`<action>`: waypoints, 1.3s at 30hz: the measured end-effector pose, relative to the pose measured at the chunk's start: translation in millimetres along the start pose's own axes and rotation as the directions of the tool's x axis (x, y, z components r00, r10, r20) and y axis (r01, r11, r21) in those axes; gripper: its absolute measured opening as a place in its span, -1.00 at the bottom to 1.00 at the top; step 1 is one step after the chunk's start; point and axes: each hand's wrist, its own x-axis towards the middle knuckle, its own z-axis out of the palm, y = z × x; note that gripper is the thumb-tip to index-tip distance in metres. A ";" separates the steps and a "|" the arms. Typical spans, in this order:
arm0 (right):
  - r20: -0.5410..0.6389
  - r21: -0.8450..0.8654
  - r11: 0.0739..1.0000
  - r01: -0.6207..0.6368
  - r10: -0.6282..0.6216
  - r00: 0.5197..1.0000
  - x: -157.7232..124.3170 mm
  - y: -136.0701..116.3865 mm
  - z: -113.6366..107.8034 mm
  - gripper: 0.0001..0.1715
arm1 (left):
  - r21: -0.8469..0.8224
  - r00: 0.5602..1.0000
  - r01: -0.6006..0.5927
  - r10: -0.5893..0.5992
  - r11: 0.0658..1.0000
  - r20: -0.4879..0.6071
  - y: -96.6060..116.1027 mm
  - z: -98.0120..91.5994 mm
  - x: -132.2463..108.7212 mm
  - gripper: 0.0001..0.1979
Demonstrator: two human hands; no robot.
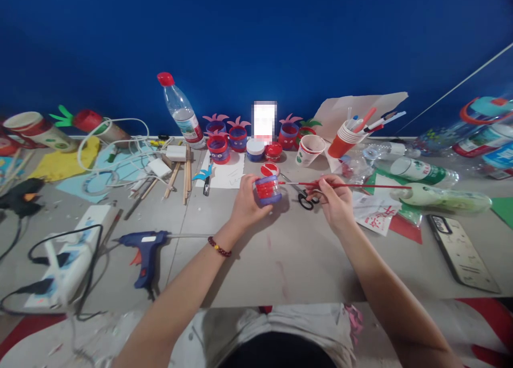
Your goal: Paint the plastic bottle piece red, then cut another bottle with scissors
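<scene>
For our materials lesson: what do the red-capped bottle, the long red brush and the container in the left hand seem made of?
Bottle: likely clear, glossy plastic; the blue wall shows through.
Brush: smooth, mostly red, perhaps painted wood or plastic; the look leaves it open.
Container: perhaps plastic, given bright highlights on its red side; paint may cover it.

there are two hands (245, 203) (337, 203), one brush (372, 186), one phone (465, 256) and one power strip (81, 255).

no wording I can make out for certain from my remote view, red characters on a white paper slip (374, 213) unclear to me, print on the green-labelled bottle (425, 171) and red-capped bottle (185, 119) too blurred
</scene>
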 end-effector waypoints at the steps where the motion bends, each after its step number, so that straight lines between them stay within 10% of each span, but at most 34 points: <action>1: 0.003 0.000 1.000 -0.017 0.017 1.000 -0.8 0.8 0.4 -0.62 | 0.005 1.000 -0.004 0.004 1.000 0.006 0.5 -0.2 0.0 -0.28; 39: -0.082 -0.073 0.991 -0.108 0.102 0.991 -6.8 -0.9 11.3 -0.48 | 0.022 1.000 -0.006 0.006 1.000 0.013 2.8 0.8 1.1 -0.38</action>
